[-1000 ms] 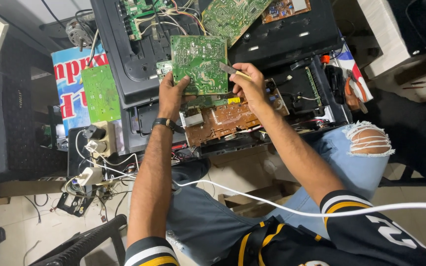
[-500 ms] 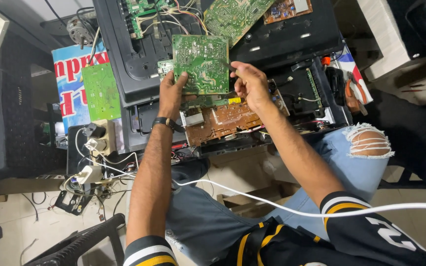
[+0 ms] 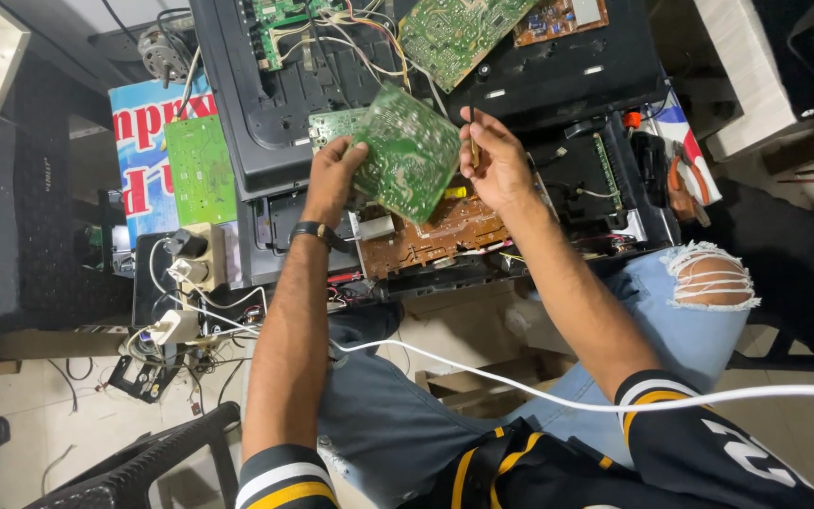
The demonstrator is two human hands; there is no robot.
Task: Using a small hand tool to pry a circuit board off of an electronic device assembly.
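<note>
Closest to us, at about 6 o'clock, are our own knees in ripped light-blue jeans [image 3: 680,320] and the striped cuffs of a black jersey [image 3: 671,443], with a white cable [image 3: 539,394] running across the lap from 9 towards 3 o'clock.

Moving up, both forearms reach toward 12. Our left hand [image 3: 332,179] (black wristwatch [image 3: 311,232] on that wrist) is closed on the left edge of a green circuit board [image 3: 407,151], thumb on the face we see and fingers behind. The board is held tilted, solder side up, lifted clear of the stuff below it. Our right hand [image 3: 496,170] sits at the board's right edge, around 3 o'clock from it, fingers pinched narrow around a thin stick-like tool [image 3: 472,141] (can't tell what kind, it's too slim to make out). Whether the tool tip actually touches the board, we can't say.

Just under the board there's a brown circuit board [image 3: 445,236] lying in an open black chassis [image 3: 605,188].

Further out at 9 o'clock sit a smaller green board [image 3: 200,170] leaning on a blue printed box [image 3: 143,160], and a tangle of plugs on a power strip [image 3: 181,283]. At 12 o'clock another big green board [image 3: 454,33] rests on a black panel [image 3: 266,123], and at 2 o'clock orange-handled pliers [image 3: 680,179] lie beside the chassis.
</note>
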